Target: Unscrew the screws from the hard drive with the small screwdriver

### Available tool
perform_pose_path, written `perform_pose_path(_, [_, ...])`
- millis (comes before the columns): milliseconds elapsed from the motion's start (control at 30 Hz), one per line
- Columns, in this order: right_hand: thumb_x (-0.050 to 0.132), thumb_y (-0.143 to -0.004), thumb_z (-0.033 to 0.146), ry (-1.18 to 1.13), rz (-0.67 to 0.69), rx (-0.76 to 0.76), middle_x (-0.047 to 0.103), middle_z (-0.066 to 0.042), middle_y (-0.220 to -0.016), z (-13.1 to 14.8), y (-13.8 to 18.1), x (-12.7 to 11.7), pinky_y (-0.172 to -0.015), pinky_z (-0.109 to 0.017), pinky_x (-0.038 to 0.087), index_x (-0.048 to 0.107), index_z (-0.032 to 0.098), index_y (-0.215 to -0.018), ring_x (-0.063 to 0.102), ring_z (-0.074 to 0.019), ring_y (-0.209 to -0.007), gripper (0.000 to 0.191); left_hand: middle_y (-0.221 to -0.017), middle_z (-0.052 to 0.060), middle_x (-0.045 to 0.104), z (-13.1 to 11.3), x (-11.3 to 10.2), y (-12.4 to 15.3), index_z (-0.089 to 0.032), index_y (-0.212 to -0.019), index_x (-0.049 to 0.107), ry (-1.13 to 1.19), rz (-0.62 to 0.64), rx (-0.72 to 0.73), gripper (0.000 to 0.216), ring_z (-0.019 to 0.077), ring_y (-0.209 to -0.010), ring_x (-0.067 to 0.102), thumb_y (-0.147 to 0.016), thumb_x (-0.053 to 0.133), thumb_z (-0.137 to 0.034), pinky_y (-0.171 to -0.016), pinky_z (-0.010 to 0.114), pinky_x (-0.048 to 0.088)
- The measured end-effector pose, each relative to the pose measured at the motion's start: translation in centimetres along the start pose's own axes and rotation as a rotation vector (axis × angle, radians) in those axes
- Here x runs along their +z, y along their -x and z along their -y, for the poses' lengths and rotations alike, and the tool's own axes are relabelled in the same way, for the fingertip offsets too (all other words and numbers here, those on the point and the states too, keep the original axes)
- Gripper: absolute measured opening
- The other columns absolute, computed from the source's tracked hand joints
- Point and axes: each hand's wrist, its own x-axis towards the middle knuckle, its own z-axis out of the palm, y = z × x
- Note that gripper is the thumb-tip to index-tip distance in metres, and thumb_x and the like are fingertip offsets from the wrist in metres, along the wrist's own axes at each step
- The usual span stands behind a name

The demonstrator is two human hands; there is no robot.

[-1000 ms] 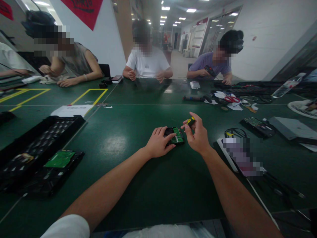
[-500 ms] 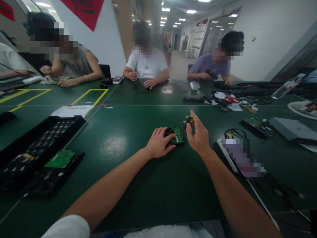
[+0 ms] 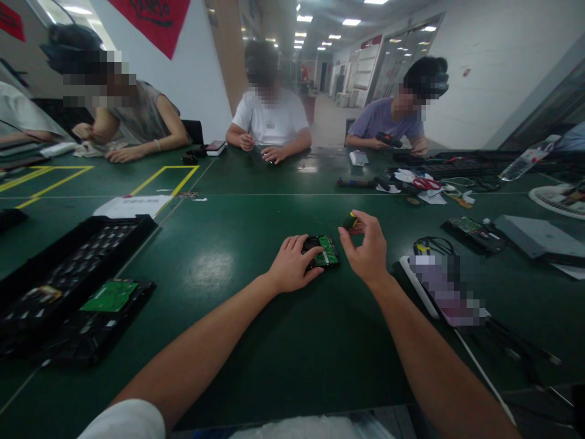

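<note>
A hard drive (image 3: pixel 328 251) with a green circuit board lies on the green table in front of me. My left hand (image 3: pixel 296 263) holds it from the left, thumb along its near edge and index finger reaching over the board. Just right of the drive, my right hand (image 3: pixel 365 244) is raised above the table. Its thumb and fingers pinch a short screwdriver (image 3: pixel 350 221) by its black and yellow handle. I cannot make out the screwdriver's shaft.
At left, a black tray (image 3: pixel 86 256) stands beside another drive with a green board (image 3: pixel 109 296). A phone (image 3: pixel 445 289), cables, a further drive (image 3: pixel 473 235) and a grey box (image 3: pixel 543 241) lie at right. Three people (image 3: pixel 269 125) sit across the table.
My right hand has turned the screwdriver, and its fingers have curled closer around the handle. My left hand and the hard drive stay in place.
</note>
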Motion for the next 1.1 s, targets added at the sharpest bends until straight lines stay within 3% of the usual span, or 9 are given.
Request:
perform_pose_path(233, [0.061,-0.102,0.028,-0.039,0.001,0.026,0.068,-0.013,-0.13,0.12,0.09,0.09,-0.089,-0.049,0.067,0.046,0.028,-0.149,0.075,-0.0245,-0.095,0.049,-0.157,0.017,0.048,0.03,0.01,0.0,-0.029,-0.149,0.062,0.007,0.0,0.0,0.059,0.0414,-0.147,0.043,-0.1,0.062,-0.06,-0.12,0.063,0.037])
perform_pose_path(400, [0.072,-0.097,0.034,0.009,-0.026,0.013,0.067,-0.01,-0.119,-0.13,0.06,0.11,-0.078,-0.045,0.068,0.052,0.029,-0.141,0.071,-0.0228,-0.086,0.048,-0.156,0.018,0.048,0.04,0.04,0.0,-0.028,-0.15,0.062,0.004,-0.009,0.004,0.059,0.0418,-0.146,0.043,-0.1,0.062,-0.058,-0.119,0.063,0.037])
perform_pose_path(567, [0.064,-0.101,0.03,-0.053,-0.009,0.014,0.068,-0.013,-0.132,-0.13,0.1,0.18,-0.086,-0.048,0.068,0.046,0.028,-0.147,0.075,-0.0256,-0.098,0.049,-0.156,0.019,0.048,-0.03,-0.11,0.01,-0.028,-0.15,0.061,-0.013,-0.002,0.011,0.059,0.0424,-0.146,0.043,-0.1,0.06,-0.06,-0.119,0.063,0.038])
perform_pose_path(767, [0.071,-0.098,0.033,-0.004,-0.034,-0.003,0.067,-0.01,-0.123,0.06,0.09,0.15,-0.082,-0.047,0.068,0.052,0.029,-0.139,0.073,-0.0246,-0.091,0.045,-0.156,0.019,0.048,-0.02,-0.09,0.06,-0.028,-0.15,0.061,-0.012,-0.009,0.008,0.058,0.0418,-0.146,0.044,-0.101,0.059,-0.06,-0.12,0.063,0.037])
perform_pose_path(933, [0.063,-0.102,0.028,-0.068,0.001,0.011,0.066,-0.013,-0.132,0.0,0.12,0.17,-0.087,-0.048,0.068,0.045,0.029,-0.147,0.075,-0.025,-0.099,0.048,-0.157,0.018,0.048,0.02,0.02,0.06,-0.029,-0.15,0.061,0.017,-0.007,0.0,0.059,0.042,-0.146,0.044,-0.1,0.06,-0.06,-0.12,0.064,0.036])
perform_pose_path(1100, [0.07,-0.099,0.032,-0.002,-0.003,-0.025,0.066,-0.01,-0.125,0.05,0.02,0.02,-0.081,-0.047,0.068,0.052,0.031,-0.141,0.071,-0.0258,-0.097,0.046,-0.156,0.018,0.047,0.09,0.06,0.06,-0.028,-0.151,0.061,-0.001,-0.005,0.004,0.06,0.042,-0.146,0.043,-0.1,0.06,-0.06,-0.12,0.063,0.036])
